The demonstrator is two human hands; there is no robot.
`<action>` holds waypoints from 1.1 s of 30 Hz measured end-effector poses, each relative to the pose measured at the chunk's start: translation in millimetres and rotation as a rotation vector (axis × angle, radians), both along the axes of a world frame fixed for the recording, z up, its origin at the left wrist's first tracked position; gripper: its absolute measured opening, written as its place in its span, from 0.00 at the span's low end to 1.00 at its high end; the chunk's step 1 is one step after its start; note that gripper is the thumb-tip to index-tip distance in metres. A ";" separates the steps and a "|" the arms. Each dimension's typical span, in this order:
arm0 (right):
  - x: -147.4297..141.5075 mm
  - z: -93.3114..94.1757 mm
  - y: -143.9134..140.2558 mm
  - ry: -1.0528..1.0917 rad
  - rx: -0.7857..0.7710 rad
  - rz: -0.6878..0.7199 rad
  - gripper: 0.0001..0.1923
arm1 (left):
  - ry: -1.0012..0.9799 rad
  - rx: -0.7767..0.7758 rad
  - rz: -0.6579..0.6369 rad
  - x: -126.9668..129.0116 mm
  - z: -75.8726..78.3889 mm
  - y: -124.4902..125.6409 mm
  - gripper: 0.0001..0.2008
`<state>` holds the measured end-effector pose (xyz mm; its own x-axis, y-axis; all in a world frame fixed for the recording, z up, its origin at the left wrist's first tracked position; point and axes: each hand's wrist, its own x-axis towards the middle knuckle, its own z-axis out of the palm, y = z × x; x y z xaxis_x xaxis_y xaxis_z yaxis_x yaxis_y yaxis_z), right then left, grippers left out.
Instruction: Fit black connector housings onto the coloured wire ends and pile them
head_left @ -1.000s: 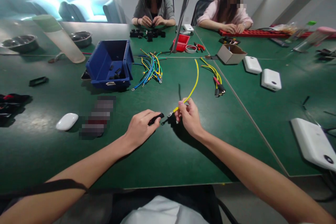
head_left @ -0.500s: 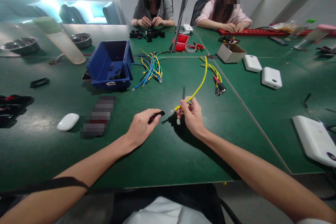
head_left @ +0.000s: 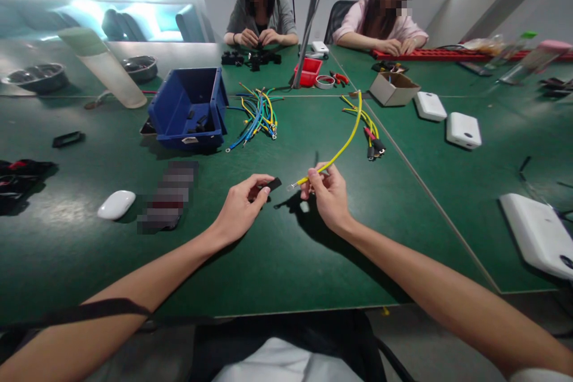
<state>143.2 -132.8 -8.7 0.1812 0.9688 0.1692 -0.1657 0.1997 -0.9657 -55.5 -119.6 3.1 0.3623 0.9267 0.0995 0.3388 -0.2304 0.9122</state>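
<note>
Along the left side of the green desk (head_left: 250, 280) stand two metal bowls (head_left: 38, 79) and a bottle (head_left: 107, 71), a white rounded object (head_left: 116, 205) lying nearer; next comes a blue bin (head_left: 166, 116) holding black pieces (head_left: 200, 125), then spread multicoloured wires (head_left: 259, 116). The left hand (head_left: 242, 206), its thumb and fingers nearly closed, pinches a black sleeve (head_left: 274, 184). Across a narrow gap, the right hand (head_left: 330, 196) grips a yellow wire (head_left: 350, 137) between thumb and curled fingers; the ring terminal (head_left: 292, 187) projects left, near the sleeve but apart from it. Behind, an upright pole (head_left: 308, 24) partly covers a red tray (head_left: 310, 73). Farther right lie yellow wires with dark ends (head_left: 371, 131), an open cardboard box (head_left: 385, 95) and two small white boxes (head_left: 463, 130). Count: one sleeve, one wire held, one bin; the loose wires overlap too much to number.
</note>
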 end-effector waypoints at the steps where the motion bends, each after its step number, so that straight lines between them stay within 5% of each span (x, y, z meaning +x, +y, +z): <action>1: 0.0 -0.1 -0.1 0.007 -0.002 0.003 0.14 | -0.016 -0.018 -0.008 0.0 -0.6 0.3 0.15; 11: 0.1 -2.0 0.5 0.061 -0.065 0.009 0.16 | -0.219 -0.080 0.041 2.8 -6.9 3.4 0.13; 33: -3.7 3.8 -5.4 0.113 -0.090 0.018 0.18 | -0.210 -0.085 0.108 2.0 -7.0 4.9 0.12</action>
<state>139.5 -138.2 -5.0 0.1764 0.9824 0.0607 -0.2768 0.1087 -0.9548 -53.4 -114.7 -3.9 0.2405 0.9672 0.0816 0.1586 -0.1221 0.9798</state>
